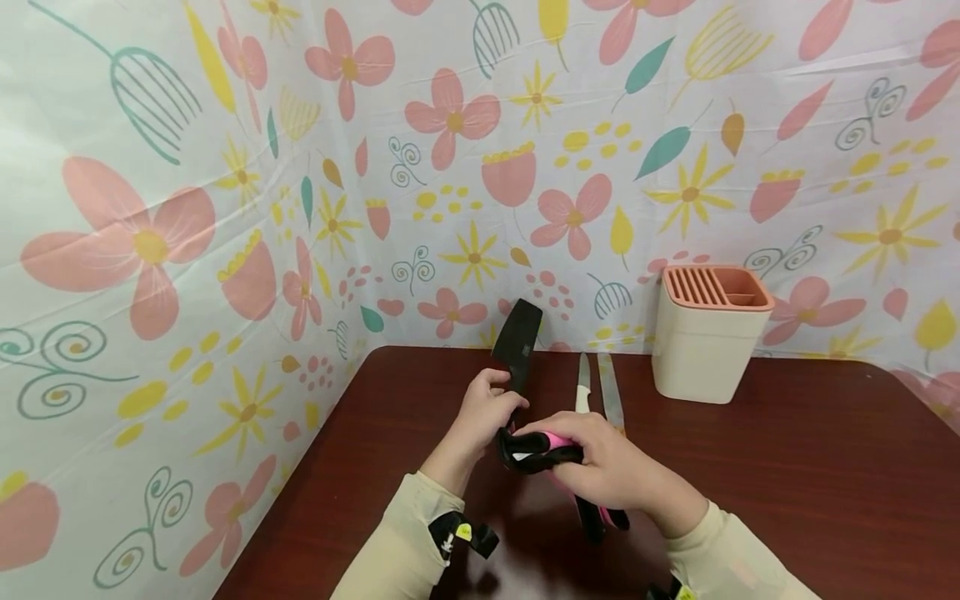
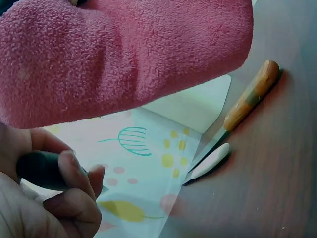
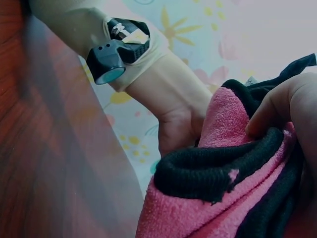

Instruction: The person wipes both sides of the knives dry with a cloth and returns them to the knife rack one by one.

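My left hand point(image 1: 483, 414) grips a dark-handled cleaver, its broad black blade point(image 1: 519, 332) tilted up toward the back wall; the left wrist view shows fingers curled round the dark handle point(image 2: 42, 171). My right hand point(image 1: 611, 462) pinches a bunched pink cloth point(image 1: 557, 439) with black edging, just right of and nearer than my left hand. Fuzzy pink cloth point(image 2: 133, 54) fills the top of the left wrist view. In the right wrist view, my right hand point(image 3: 297, 109) holds the cloth point(image 3: 225, 116) by its folded edge, partly covering my left wrist point(image 3: 173, 114).
A white-handled knife point(image 1: 582, 397) and a wooden-handled knife point(image 2: 251, 94) lie side by side on the dark red table point(image 1: 810, 467), beyond my right hand. At the back right stands a cream holder point(image 1: 703, 354) with a slotted pink top. Flower-patterned sheeting point(image 1: 450, 192) surrounds the table's back and left.
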